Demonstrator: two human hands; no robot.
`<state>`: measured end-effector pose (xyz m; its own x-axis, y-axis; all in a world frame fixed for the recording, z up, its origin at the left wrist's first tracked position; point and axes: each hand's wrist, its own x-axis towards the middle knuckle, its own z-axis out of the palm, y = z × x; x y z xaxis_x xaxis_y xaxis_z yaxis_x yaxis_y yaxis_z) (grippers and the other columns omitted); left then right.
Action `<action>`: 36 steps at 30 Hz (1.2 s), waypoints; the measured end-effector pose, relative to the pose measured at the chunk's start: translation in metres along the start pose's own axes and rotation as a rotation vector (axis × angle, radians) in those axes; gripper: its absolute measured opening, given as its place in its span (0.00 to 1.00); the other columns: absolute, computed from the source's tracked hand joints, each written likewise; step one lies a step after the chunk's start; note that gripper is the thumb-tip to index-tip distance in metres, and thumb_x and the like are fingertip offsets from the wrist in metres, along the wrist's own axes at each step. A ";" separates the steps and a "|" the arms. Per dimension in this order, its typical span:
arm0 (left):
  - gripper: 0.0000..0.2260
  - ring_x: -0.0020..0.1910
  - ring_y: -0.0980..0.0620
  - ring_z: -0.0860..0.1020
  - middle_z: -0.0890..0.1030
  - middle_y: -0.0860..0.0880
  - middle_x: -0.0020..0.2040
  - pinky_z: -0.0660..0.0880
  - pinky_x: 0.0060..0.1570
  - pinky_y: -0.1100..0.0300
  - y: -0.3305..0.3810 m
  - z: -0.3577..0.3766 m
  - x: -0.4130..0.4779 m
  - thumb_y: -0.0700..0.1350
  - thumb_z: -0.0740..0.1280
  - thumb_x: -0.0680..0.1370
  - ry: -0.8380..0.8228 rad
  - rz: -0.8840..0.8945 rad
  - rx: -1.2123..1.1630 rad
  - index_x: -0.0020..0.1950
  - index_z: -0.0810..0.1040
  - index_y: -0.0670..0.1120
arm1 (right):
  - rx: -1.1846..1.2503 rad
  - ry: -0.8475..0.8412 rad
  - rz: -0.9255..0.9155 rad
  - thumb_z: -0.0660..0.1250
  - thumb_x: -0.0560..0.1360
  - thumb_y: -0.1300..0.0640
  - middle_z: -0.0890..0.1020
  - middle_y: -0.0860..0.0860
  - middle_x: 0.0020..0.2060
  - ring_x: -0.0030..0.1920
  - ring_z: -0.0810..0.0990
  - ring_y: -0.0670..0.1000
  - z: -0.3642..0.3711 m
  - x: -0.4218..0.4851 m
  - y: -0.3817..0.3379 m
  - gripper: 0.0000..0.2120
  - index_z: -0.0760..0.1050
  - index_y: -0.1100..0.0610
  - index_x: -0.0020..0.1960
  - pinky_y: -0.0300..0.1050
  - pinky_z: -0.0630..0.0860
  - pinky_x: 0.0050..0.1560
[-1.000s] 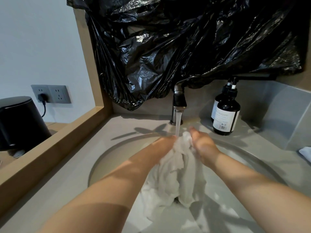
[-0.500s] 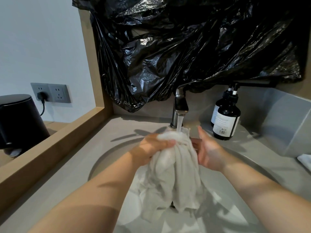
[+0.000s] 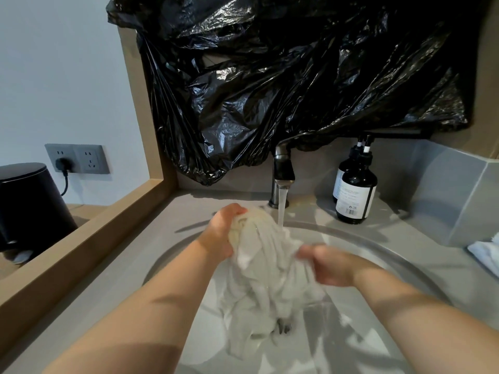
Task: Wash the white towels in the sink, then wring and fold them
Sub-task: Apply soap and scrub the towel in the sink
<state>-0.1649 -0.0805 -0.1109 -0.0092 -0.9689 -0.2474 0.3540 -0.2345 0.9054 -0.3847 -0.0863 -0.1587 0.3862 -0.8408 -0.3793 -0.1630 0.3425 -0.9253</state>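
The person is appearing with bare skin from the fingertips to the lower edge of the view: the left forearm (image 3: 151,306) and the right forearm (image 3: 405,306) are both showing uncovered along their whole visible length. Through the wide lens they are looking broad at the bottom edge and are tapering towards narrower wrists. Light is falling on them unevenly, and a soft-edged band of shadow is lying across the nearer part of the left forearm, while the right one is looking darker along its underside. The left hand (image 3: 220,233) is showing rounded knuckles and a smooth back. The right hand (image 3: 328,265) is appearing smeared by motion blur, so its fingers are running together.
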 end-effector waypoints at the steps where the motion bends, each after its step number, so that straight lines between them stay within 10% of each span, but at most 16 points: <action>1: 0.11 0.34 0.44 0.78 0.80 0.42 0.30 0.75 0.39 0.55 -0.001 -0.002 0.001 0.42 0.60 0.79 0.025 0.007 0.038 0.41 0.77 0.39 | 0.071 0.062 -0.053 0.69 0.71 0.59 0.80 0.61 0.44 0.43 0.80 0.55 -0.003 0.000 -0.005 0.09 0.79 0.60 0.50 0.45 0.75 0.44; 3: 0.09 0.36 0.44 0.78 0.81 0.42 0.34 0.75 0.43 0.54 -0.006 0.000 0.000 0.44 0.63 0.79 0.022 -0.023 0.072 0.44 0.77 0.39 | 0.161 0.191 -0.124 0.77 0.58 0.49 0.73 0.57 0.38 0.39 0.73 0.51 -0.007 0.003 -0.018 0.18 0.76 0.55 0.42 0.45 0.69 0.43; 6: 0.07 0.41 0.56 0.78 0.80 0.52 0.46 0.76 0.44 0.62 -0.026 0.011 0.010 0.47 0.64 0.81 -0.003 -0.027 0.118 0.58 0.76 0.48 | -0.002 0.303 -0.237 0.67 0.69 0.33 0.80 0.52 0.53 0.54 0.77 0.51 0.022 -0.002 -0.031 0.27 0.79 0.53 0.56 0.46 0.70 0.60; 13: 0.19 0.51 0.43 0.79 0.82 0.49 0.32 0.74 0.43 0.64 -0.039 0.037 0.001 0.53 0.57 0.82 -0.101 -0.121 0.254 0.47 0.80 0.41 | -0.524 0.606 -0.584 0.55 0.82 0.53 0.74 0.50 0.32 0.36 0.71 0.51 0.066 -0.005 -0.030 0.17 0.73 0.57 0.37 0.43 0.66 0.40; 19: 0.14 0.43 0.44 0.77 0.78 0.44 0.40 0.72 0.52 0.54 -0.039 0.037 -0.004 0.55 0.66 0.69 -0.138 -0.225 0.274 0.43 0.78 0.45 | -0.175 0.804 -0.388 0.59 0.80 0.55 0.69 0.50 0.22 0.33 0.70 0.55 0.036 -0.001 -0.037 0.23 0.64 0.57 0.26 0.44 0.66 0.34; 26: 0.22 0.33 0.49 0.79 0.79 0.45 0.33 0.73 0.39 0.56 -0.039 0.037 -0.003 0.49 0.55 0.83 -0.110 -0.111 0.130 0.39 0.82 0.42 | -0.525 0.689 -0.569 0.60 0.80 0.53 0.68 0.49 0.19 0.26 0.67 0.47 0.061 -0.003 -0.030 0.25 0.63 0.56 0.25 0.44 0.63 0.33; 30: 0.15 0.41 0.44 0.78 0.80 0.44 0.36 0.75 0.47 0.54 -0.022 0.037 -0.013 0.48 0.57 0.82 -0.154 -0.080 0.267 0.43 0.78 0.42 | -0.678 0.693 -0.225 0.57 0.81 0.53 0.74 0.55 0.33 0.36 0.73 0.55 0.027 0.000 -0.035 0.20 0.68 0.57 0.31 0.41 0.66 0.37; 33: 0.09 0.51 0.47 0.77 0.77 0.44 0.47 0.73 0.62 0.51 -0.024 0.037 -0.011 0.50 0.59 0.81 -0.103 0.070 0.526 0.41 0.72 0.53 | -0.540 0.355 -0.137 0.58 0.79 0.63 0.77 0.50 0.38 0.32 0.76 0.44 0.006 -0.012 -0.029 0.09 0.77 0.58 0.47 0.32 0.67 0.28; 36: 0.14 0.39 0.50 0.73 0.74 0.47 0.39 0.69 0.49 0.59 -0.028 0.038 -0.007 0.54 0.58 0.82 -0.071 0.212 0.679 0.37 0.68 0.54 | -0.428 -0.063 -0.044 0.65 0.70 0.59 0.81 0.44 0.55 0.56 0.77 0.43 -0.001 -0.014 -0.024 0.21 0.76 0.49 0.61 0.39 0.70 0.54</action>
<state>-0.2108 -0.0698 -0.1215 -0.0733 -0.9965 -0.0402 -0.3053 -0.0160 0.9521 -0.3872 -0.0833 -0.1313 0.4538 -0.8188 -0.3516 -0.5021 0.0910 -0.8600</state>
